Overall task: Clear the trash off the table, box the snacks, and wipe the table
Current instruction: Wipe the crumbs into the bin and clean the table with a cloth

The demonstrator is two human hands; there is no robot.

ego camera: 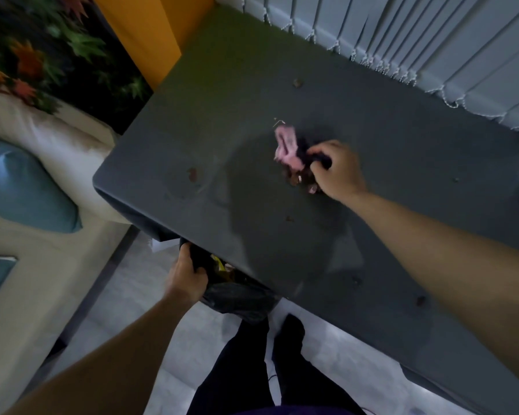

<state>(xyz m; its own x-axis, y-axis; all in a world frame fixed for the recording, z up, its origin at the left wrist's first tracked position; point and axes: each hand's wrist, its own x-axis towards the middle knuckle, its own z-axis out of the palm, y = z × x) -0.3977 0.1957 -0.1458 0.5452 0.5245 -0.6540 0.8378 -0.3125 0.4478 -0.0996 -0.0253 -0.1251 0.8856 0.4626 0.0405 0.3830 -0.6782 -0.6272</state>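
On the dark grey table (210,121) lies a crumpled pink wrapper (286,148) beside a small heap of brown crumbs (297,178). My right hand (334,170) rests on this heap, fingers closed on a dark piece of trash next to the pink wrapper. Below the table's near edge my left hand (186,278) grips the rim of a black trash bag (237,295), which holds yellowish scraps. Small brown crumbs (192,173) are scattered over the tabletop.
A cream sofa (36,223) with a teal cushion (24,190) stands left of the table. Vertical blinds (432,40) run along the far edge. An orange panel (141,34) rises at the back left. My dark-trousered legs (267,363) stand on the pale floor.
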